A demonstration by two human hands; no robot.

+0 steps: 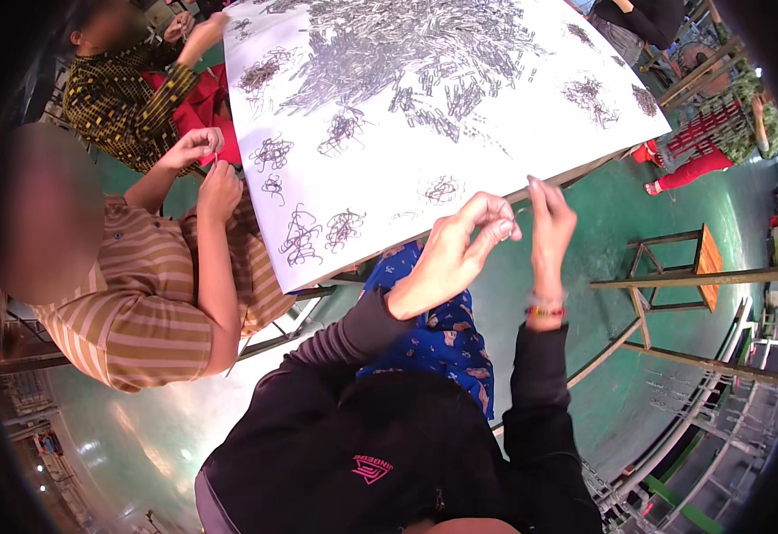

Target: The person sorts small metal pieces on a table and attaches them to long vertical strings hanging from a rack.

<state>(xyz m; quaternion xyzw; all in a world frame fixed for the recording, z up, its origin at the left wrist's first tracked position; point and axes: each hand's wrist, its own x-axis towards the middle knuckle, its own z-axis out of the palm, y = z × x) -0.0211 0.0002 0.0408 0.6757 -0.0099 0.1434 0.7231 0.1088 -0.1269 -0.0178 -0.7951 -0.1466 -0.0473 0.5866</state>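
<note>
My left hand (462, 242) is held up just off the near edge of the white table (380, 178), thumb and fingertips pinched together. Close beside it on the right, my right hand (552, 230) points upward, its fingers pressed together too. A faint thin piece seems to lie between the two sets of fingertips, too small to name. Right behind my left hand, a small tangle of thin dark curved pieces (441, 190) rests on the tabletop. Further back spreads a large heap of small dark elongated metal pieces (424, 53).
Several more dark tangles (344, 229) lie along the table's left side, others (592, 96) at the right. Two people sit at the left; the nearer one's hands (215, 182) meet over the table edge. A wooden stool (707, 267) and a wooden rail (691, 279) stand at right.
</note>
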